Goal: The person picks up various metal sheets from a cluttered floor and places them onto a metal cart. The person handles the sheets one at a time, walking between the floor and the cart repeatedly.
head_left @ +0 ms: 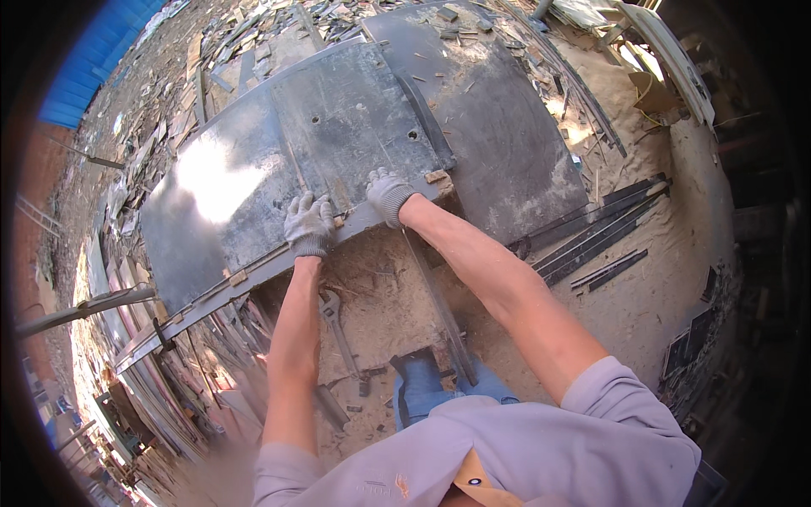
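Hands L [310,221] & R [389,194], knit-gloved, on flat scuffed dk. panel [346,110]

Blue ribbed wall [95,61], scattered scraps [249,63], dusty brown ground [663,245], bright patches of sunlight [578,133].

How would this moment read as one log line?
left hand: gloved, at near edge of tabletop | right hand: gloved, same edge | wrench: on sandy surface

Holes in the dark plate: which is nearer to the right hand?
The right hole in the plate; the other hole lies farther left and farther from the right hand.
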A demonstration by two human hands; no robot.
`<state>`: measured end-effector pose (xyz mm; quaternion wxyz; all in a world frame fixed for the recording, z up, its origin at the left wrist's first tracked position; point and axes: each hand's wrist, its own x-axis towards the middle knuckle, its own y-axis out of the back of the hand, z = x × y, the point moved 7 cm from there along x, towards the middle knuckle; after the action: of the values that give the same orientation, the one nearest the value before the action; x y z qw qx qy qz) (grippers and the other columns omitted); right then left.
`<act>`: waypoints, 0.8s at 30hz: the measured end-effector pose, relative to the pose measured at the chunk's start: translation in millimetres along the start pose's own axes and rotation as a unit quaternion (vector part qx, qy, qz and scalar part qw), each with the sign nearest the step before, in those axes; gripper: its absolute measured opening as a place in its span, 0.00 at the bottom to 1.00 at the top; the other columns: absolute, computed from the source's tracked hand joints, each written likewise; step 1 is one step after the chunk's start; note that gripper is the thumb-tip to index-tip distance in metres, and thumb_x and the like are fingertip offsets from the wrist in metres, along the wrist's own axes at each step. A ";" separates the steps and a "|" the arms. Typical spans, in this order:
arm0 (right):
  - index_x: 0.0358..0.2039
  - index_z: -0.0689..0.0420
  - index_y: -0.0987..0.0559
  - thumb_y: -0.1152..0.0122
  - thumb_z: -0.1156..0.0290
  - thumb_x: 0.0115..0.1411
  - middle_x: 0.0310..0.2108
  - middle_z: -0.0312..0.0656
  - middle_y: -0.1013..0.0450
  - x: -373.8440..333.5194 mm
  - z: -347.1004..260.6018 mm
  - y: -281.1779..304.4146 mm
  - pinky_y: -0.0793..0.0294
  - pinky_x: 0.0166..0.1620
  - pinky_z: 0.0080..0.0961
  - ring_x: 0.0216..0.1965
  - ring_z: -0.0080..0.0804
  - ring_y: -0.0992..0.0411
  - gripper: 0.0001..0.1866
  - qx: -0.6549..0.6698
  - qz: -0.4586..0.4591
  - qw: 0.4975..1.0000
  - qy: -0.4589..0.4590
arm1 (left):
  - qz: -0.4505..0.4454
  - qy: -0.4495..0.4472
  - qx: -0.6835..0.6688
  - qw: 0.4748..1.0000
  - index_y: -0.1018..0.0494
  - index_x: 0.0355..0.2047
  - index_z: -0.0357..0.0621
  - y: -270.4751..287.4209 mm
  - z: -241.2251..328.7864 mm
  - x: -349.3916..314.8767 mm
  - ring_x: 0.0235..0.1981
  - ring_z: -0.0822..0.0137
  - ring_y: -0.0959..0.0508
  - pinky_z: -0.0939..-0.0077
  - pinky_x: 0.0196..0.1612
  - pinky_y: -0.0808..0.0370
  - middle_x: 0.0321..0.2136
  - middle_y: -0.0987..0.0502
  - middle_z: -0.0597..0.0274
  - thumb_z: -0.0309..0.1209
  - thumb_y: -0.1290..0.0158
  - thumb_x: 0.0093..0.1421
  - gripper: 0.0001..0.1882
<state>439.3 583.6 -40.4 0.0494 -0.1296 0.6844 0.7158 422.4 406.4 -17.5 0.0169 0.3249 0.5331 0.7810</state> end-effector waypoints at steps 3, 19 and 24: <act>0.62 0.70 0.32 0.34 0.71 0.50 0.69 0.63 0.44 5.6 15.4 -12.3 0.41 0.70 0.41 0.70 0.56 0.44 0.38 0.044 0.033 0.998 -0.038 | -0.007 0.005 -0.015 1.000 0.18 0.48 0.54 -1.9 6.2 1.1 0.60 0.46 0.29 0.53 0.64 0.35 0.56 0.23 0.52 0.42 0.54 0.66 0.18; 0.53 0.61 0.21 0.48 0.68 0.65 0.62 0.53 0.33 16.3 23.2 -12.1 0.34 0.64 0.45 0.64 0.49 0.36 0.19 -0.062 0.065 0.995 -0.047 | -0.029 0.019 -0.002 0.999 0.20 0.52 0.57 -29.1 5.0 26.3 0.63 0.46 0.33 0.55 0.67 0.37 0.59 0.26 0.52 0.47 0.59 0.70 0.22; 0.53 0.59 0.23 0.36 0.66 0.58 0.58 0.50 0.30 -52.0 -19.8 40.1 0.30 0.60 0.41 0.59 0.42 0.30 0.22 -0.061 0.158 0.984 0.052 | -0.075 0.053 0.013 0.996 0.20 0.53 0.57 -2.5 -14.9 6.3 0.65 0.48 0.34 0.55 0.67 0.39 0.62 0.28 0.55 0.45 0.59 0.69 0.22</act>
<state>481.7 567.1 10.9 -0.1082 -0.0594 0.6529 0.7473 408.8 397.5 -19.9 0.0432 0.2424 0.5659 0.7869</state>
